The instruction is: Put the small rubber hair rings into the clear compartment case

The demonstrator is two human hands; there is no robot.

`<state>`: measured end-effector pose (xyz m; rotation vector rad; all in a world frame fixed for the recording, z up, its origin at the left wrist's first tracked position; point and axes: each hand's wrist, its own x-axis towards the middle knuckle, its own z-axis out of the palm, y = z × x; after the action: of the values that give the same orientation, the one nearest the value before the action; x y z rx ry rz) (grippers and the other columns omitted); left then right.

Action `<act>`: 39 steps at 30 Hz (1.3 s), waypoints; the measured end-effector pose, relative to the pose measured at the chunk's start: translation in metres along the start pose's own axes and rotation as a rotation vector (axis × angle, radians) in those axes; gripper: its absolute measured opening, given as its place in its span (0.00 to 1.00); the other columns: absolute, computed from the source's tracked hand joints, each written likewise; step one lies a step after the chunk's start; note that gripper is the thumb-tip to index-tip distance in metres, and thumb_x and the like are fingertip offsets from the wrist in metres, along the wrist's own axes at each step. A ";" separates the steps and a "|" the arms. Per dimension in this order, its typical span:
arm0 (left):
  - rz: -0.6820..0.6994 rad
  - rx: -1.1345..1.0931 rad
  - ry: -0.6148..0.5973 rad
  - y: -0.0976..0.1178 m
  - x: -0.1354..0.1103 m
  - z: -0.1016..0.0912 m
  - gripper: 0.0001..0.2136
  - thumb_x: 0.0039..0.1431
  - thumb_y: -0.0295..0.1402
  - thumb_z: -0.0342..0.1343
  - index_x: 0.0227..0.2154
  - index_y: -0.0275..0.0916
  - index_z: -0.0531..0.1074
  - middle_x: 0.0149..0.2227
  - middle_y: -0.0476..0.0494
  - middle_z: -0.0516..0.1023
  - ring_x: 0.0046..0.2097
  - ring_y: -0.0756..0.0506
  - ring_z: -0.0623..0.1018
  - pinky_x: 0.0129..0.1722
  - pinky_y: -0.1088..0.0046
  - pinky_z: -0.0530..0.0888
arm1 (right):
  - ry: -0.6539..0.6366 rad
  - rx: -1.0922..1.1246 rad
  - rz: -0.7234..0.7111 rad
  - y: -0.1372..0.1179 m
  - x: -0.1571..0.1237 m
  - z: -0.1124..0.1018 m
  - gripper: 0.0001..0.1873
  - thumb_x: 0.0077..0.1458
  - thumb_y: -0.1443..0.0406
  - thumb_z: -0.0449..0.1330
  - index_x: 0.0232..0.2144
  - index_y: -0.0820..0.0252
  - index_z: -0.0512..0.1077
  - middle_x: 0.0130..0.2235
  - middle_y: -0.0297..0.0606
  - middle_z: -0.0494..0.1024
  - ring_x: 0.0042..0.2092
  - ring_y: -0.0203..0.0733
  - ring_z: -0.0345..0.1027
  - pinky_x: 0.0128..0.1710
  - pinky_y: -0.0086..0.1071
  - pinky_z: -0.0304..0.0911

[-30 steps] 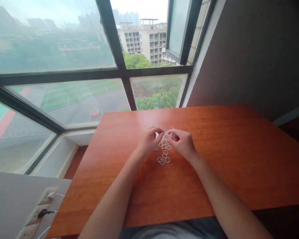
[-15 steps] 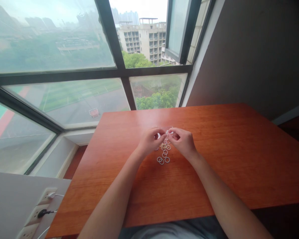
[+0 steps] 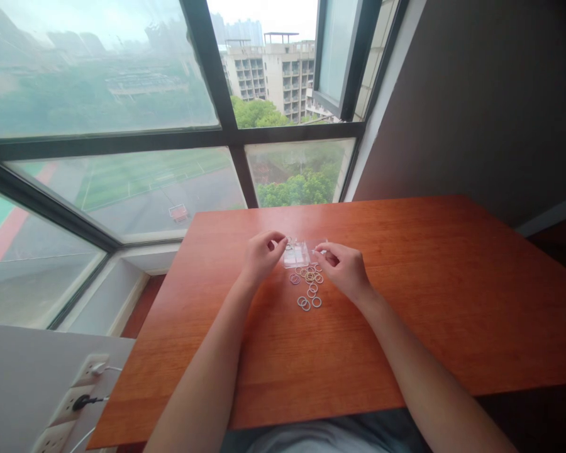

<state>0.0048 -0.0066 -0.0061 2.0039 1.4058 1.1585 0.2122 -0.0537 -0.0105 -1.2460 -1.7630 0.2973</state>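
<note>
My left hand [image 3: 265, 253] is closed in a pinch over the left side of a clear plastic box [image 3: 302, 265]. A thin pale ring [image 3: 289, 240] shows at its fingertips. To the right of the box, my right hand [image 3: 343, 265] pinches a small whitish thing [image 3: 317, 251], too small to name. Several small rings, like thin hair ties, lie loose in front of the box. They include pale rings [image 3: 312, 290], a purplish ring [image 3: 295, 279] and grey-blue rings [image 3: 304, 304]. The contents of the box are hard to make out.
The reddish-brown wooden table [image 3: 453, 302] stands against large windows with a dark frame [image 3: 170, 139]. A grey wall [image 3: 462, 113] rises at the right. Sockets with a black plug [image 3: 81, 402] and a white plug [image 3: 98, 370] are at the lower left.
My left hand has moved left, away from my right hand, with a ring at its fingertips. The clear box now shows between them. My right hand has barely moved.
</note>
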 end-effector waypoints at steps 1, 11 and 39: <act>-0.017 0.008 0.024 -0.004 0.001 -0.002 0.08 0.56 0.36 0.56 0.29 0.37 0.76 0.26 0.48 0.75 0.25 0.52 0.67 0.25 0.77 0.64 | -0.002 0.000 -0.001 0.000 0.000 0.001 0.07 0.55 0.64 0.58 0.30 0.60 0.75 0.19 0.27 0.61 0.22 0.32 0.55 0.26 0.27 0.53; 0.024 0.132 0.049 -0.008 0.001 0.001 0.08 0.57 0.36 0.55 0.30 0.38 0.75 0.28 0.47 0.76 0.26 0.52 0.68 0.27 0.76 0.65 | -0.066 -0.003 -0.002 0.000 -0.002 0.004 0.07 0.55 0.64 0.58 0.31 0.59 0.75 0.20 0.28 0.63 0.23 0.32 0.57 0.27 0.26 0.55; 0.061 0.165 0.027 -0.007 -0.001 0.004 0.07 0.58 0.32 0.53 0.30 0.38 0.75 0.29 0.47 0.75 0.26 0.52 0.68 0.29 0.74 0.64 | -0.758 -0.098 -0.130 -0.016 -0.013 0.002 0.04 0.48 0.68 0.63 0.25 0.53 0.76 0.23 0.28 0.73 0.26 0.32 0.62 0.25 0.26 0.47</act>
<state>0.0041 -0.0042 -0.0138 2.1649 1.5069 1.1315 0.2017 -0.0714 -0.0083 -1.1547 -2.5126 0.6780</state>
